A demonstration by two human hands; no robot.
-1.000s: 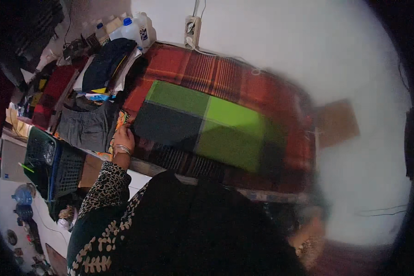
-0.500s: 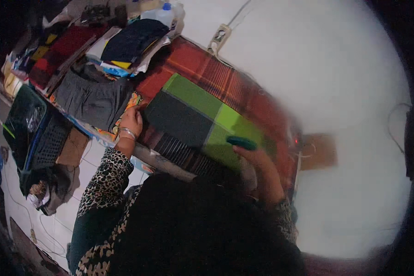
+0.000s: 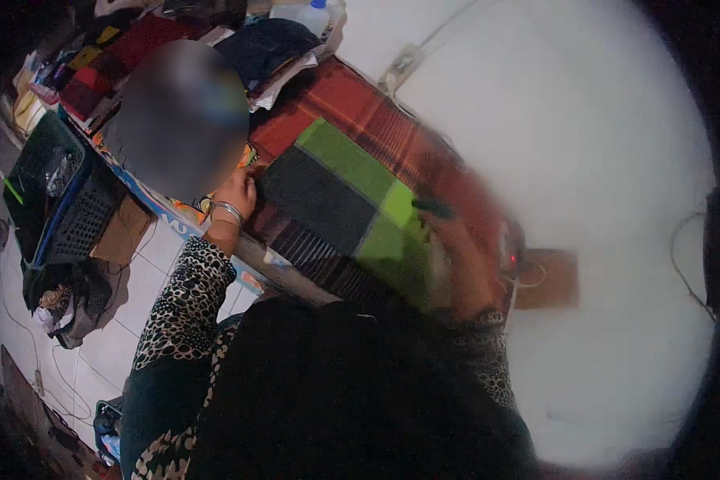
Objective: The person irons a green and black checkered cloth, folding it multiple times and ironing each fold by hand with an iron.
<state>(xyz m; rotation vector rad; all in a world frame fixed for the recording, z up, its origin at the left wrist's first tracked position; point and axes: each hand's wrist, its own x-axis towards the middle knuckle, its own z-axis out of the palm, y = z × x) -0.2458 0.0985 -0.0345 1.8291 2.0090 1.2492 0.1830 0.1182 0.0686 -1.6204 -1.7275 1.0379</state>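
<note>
"Since a second ago, the right hand (image 3: 458, 256) has been brought from below the right end of the folded cloth (image 3: 320, 196) to a spot over it, and the view has been shifted a little."

"What is seen at the far left?"

"A dark green basket (image 3: 100, 200) with a blue edge. Above and to its right, clothes (image 3: 268, 48) are piled, and part of that area is covered by a round blur."

"How is the left hand (image 3: 236, 196) placed?"

"It is laid at the left edge of the folded cloth, with silver bracelets (image 3: 228, 211) worn at the wrist. Whether the edge is pinched or only pressed cannot be told."

"And the folded cloth?"

"It is laid flat on a red plaid blanket (image 3: 344, 92), between the two hands, with dark grey and green squares turned up. Near the blanket's far edge, a power strip (image 3: 400, 70) is seen."

"Is anything held on the right?"

"A dark green thing (image 3: 434, 210) is gripped in the right hand, by the bright green square. Both are blurred; whether the folded cloth is touched cannot be told."

"Farther right?"

"A brown square piece (image 3: 548, 276) is seen just past the blanket's end."
</note>
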